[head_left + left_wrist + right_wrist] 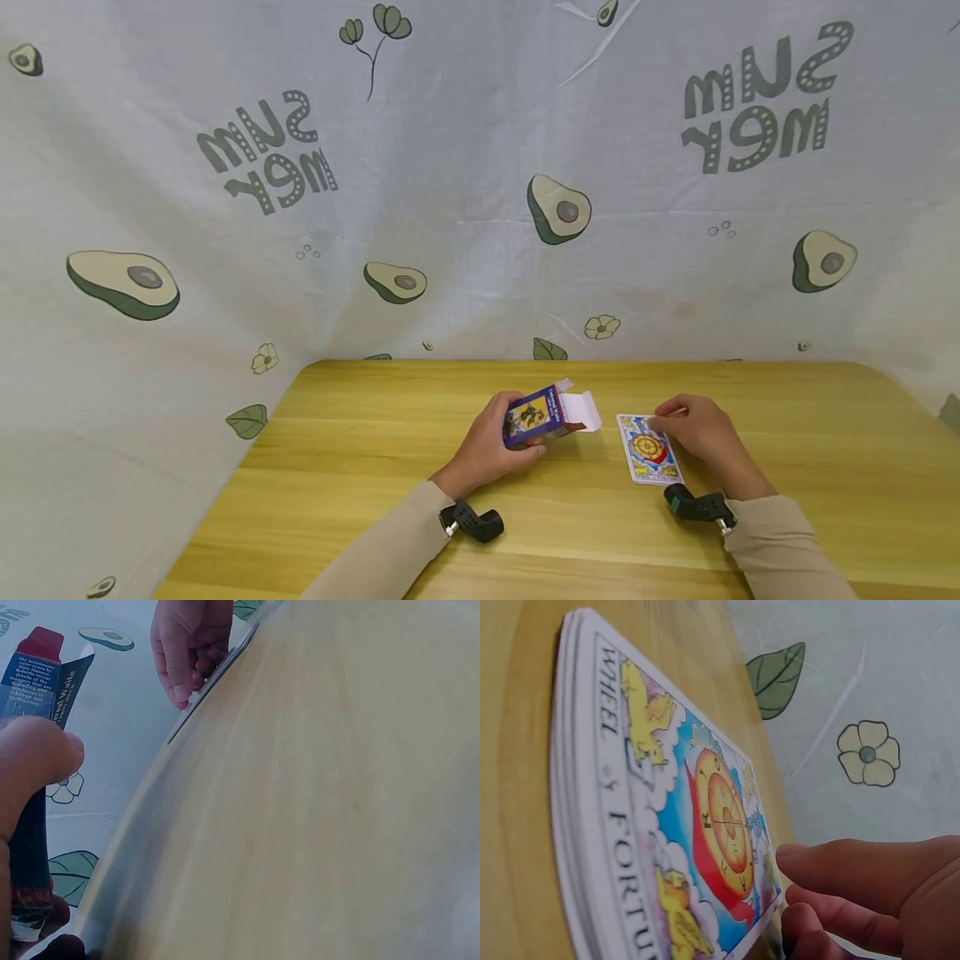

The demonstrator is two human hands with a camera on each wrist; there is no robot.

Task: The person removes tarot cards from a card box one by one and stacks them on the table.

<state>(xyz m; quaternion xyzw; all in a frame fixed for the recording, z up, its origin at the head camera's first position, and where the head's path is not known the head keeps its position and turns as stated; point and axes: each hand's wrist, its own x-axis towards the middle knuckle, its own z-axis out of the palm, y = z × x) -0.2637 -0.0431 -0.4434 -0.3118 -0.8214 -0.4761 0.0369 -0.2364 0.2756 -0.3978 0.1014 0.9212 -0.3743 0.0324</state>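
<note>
My left hand [482, 450] grips a purple tarot card box [531, 415] in the head view, thumb on one side and fingers round the other. The white end flap [581, 410] of the box stands open toward the right. A thin stack of tarot cards [647, 454] lies face up on the table, with "Wheel of Fortune" on top. My right hand [699, 427] pinches the far right corner of the stack, its thumb over the face and its other fingers curled at the edge. In the right wrist view the layered edges of the cards [568, 802] show.
Both hands are over a yellow wood-grain table [337, 467]. Behind it and along the left side hangs a pale cloth [465, 150] printed with avocados and flowers. Black wrist cameras [480, 523] are strapped at both sleeves.
</note>
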